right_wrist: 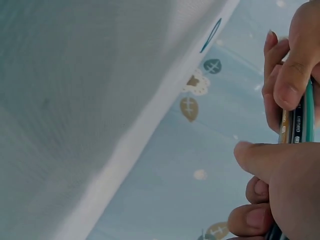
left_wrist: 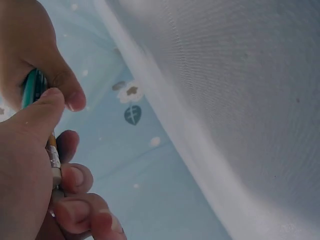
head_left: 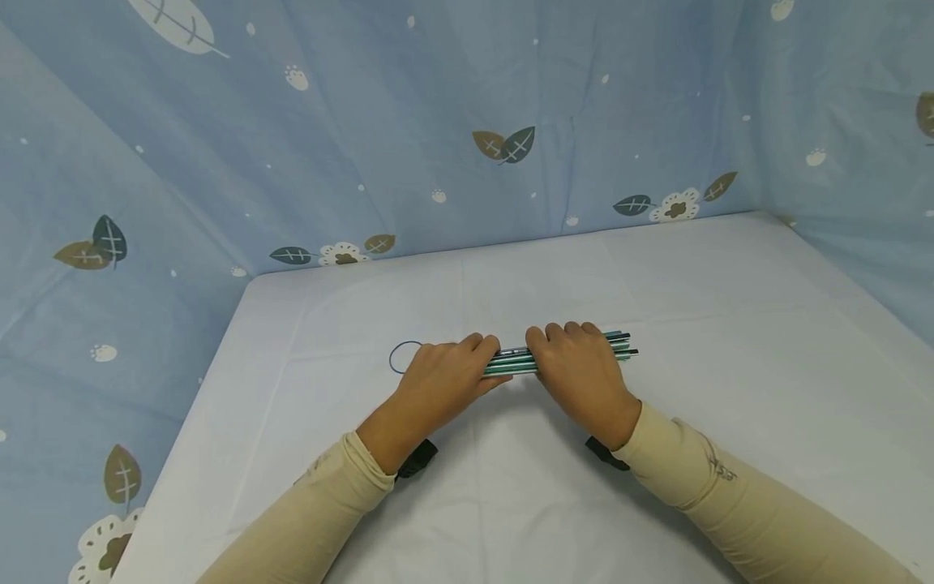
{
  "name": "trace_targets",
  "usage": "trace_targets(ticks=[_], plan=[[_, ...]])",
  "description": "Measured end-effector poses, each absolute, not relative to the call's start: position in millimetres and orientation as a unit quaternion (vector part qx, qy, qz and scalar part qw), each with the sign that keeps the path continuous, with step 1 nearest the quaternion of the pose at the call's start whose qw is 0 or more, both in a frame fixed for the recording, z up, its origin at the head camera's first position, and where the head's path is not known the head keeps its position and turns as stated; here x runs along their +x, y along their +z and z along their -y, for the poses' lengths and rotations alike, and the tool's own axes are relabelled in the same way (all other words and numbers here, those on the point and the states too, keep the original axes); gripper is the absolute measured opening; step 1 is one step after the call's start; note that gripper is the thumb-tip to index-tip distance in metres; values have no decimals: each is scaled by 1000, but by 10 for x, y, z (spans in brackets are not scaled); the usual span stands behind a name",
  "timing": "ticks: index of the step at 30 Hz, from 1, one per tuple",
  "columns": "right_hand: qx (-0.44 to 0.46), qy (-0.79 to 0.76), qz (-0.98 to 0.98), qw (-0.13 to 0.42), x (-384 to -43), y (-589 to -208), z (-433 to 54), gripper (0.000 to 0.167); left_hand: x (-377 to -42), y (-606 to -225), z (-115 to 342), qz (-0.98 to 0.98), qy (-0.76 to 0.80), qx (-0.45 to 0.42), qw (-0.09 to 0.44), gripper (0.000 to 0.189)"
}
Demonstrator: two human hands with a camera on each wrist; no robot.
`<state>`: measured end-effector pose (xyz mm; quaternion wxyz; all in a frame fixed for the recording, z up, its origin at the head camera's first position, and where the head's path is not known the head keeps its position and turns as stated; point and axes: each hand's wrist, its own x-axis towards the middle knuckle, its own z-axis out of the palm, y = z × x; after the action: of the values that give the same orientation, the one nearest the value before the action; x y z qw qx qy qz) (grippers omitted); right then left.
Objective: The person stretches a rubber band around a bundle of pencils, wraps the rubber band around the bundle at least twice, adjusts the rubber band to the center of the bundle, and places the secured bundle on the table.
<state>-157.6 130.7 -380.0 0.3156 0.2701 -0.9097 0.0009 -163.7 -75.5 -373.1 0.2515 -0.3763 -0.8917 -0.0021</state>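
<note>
Both hands grip one bundle of pencils [head_left: 515, 362], held sideways over the white table. The pencils are mostly green, with some black ones, and a yellowish one shows in the right wrist view. My left hand [head_left: 447, 377] curls round the left part; in the left wrist view an eraser end [left_wrist: 56, 175] with a metal band lies by its fingers. My right hand [head_left: 580, 375] wraps the bundle further right, and the pencils' right ends [head_left: 626, 345] stick out beyond it, unevenly. A thin blue loop [head_left: 392, 358] lies on the table left of the left hand, partly overlapped by it.
The white-covered table [head_left: 730, 324] reaches back to a blue patterned cloth [head_left: 438, 122], which also hangs at both sides. Dark devices [head_left: 417, 459] sit under both wrists, below the beige sleeves [head_left: 314, 495].
</note>
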Motion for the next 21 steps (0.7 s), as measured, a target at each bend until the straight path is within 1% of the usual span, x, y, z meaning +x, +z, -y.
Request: trace_targets(ticks=[4,7,11,14,18,21], plan=[[266,-1,912,313,-1586,-3816,-1305,31,-1633,-3733,752,899,-4,-367,240,35],[262,-7,914,308,-1583,-3823,-1306,29,-1633,-3730,759,904,-16,-364,224,41],[255,-15,918,303,-1582,-3832,-1312,28,-1627,-3663,785,924,-49,-339,171,51],[253,-18,919,301,-1589,-3840,-1318,28,-1645,-3589,834,939,-73,-305,138,51],[253,-18,919,303,-1596,-3840,-1328,28,-1712,-3512,930,956,-91,-254,114,49],[253,-15,918,304,-1595,-3831,-1339,30,-1784,-3484,1010,972,-87,-205,74,51]])
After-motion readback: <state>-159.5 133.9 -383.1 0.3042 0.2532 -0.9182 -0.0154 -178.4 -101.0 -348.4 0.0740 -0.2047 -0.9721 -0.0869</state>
